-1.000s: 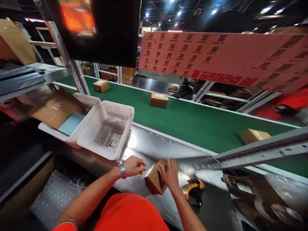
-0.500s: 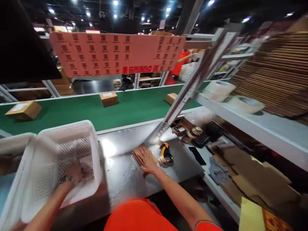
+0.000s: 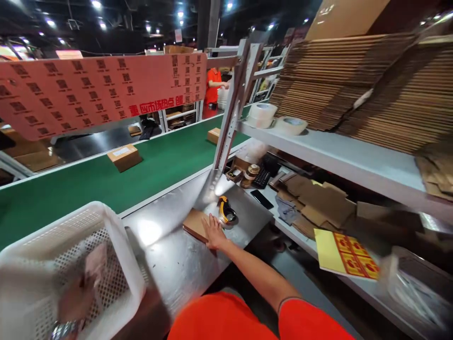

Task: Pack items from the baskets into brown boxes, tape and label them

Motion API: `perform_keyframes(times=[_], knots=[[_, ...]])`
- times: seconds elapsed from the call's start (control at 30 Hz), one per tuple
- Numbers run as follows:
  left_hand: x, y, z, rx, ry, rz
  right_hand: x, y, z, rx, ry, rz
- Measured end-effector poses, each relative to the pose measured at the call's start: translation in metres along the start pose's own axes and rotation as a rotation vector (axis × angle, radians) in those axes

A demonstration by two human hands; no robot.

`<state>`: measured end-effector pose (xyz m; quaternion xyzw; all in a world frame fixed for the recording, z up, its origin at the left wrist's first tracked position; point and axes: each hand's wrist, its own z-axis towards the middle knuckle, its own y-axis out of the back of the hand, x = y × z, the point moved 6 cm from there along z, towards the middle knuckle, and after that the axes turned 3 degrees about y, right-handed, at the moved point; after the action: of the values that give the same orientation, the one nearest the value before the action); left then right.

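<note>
My right hand lies flat, fingers spread, on a small brown cardboard box that rests on the steel worktop. A yellow and black tape dispenser sits just right of the box. My left hand, with a wristwatch, is inside the white plastic basket at the lower left; it is blurred by motion and seems to hold a pale paper item.
A green conveyor belt carries small boxes behind the worktop. To the right a shelf holds tape rolls and stacked flat cartons; below lie a calculator, a phone, cardboard scraps and yellow label sheets. A person in orange stands far back.
The view has swung right. My left hand left the box, went into the white basket and is now lifting out with something pale. My right hand pressed the box down flat.
</note>
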<state>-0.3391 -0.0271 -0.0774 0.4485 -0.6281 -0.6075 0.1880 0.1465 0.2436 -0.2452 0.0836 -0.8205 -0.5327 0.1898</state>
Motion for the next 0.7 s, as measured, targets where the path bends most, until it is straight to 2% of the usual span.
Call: perform_keyframes(times=[0.1, 0.17, 0.2, 0.23, 0.3, 0.37, 0.43, 0.5, 0.57, 0.63, 0.7], knots=[[0.001, 0.027, -0.019, -0.169, 0.121, -0.191, 0.005, 0.001, -0.002, 0.006, -0.021, 0.031], [-0.018, 0.028, -0.049, -0.222, 0.158, -0.32, 0.009, 0.009, -0.006, 0.015, -0.02, 0.105], [-0.036, 0.02, -0.066, -0.205, 0.141, -0.386, 0.01, 0.017, -0.009, 0.026, -0.016, 0.196], [-0.058, 0.007, -0.084, -0.175, 0.094, -0.45, 0.011, 0.026, -0.013, 0.027, -0.009, 0.318], [-0.119, -0.031, -0.119, 0.001, -0.155, -0.643, 0.013, 0.05, -0.023, 0.007, 0.025, 0.594], [-0.181, -0.082, -0.153, 0.321, -0.388, -0.735, 0.013, 0.073, -0.039, -0.022, 0.086, 0.823], [-0.225, -0.127, -0.179, 0.564, -0.513, -0.744, 0.011, 0.088, -0.06, -0.004, 0.184, 1.035], [-0.25, -0.162, -0.192, 0.677, -0.56, -0.707, 0.008, 0.095, -0.085, 0.063, 0.32, 1.212], [-0.264, -0.185, -0.196, 0.728, -0.576, -0.684, -0.006, 0.099, -0.111, 0.067, 0.411, 1.249], [-0.275, -0.196, -0.198, 0.767, -0.553, -0.727, -0.031, 0.097, -0.134, 0.008, 0.381, 1.201], [-0.288, -0.201, -0.201, 0.792, -0.464, -0.848, -0.059, 0.091, -0.152, -0.02, 0.282, 1.232]])
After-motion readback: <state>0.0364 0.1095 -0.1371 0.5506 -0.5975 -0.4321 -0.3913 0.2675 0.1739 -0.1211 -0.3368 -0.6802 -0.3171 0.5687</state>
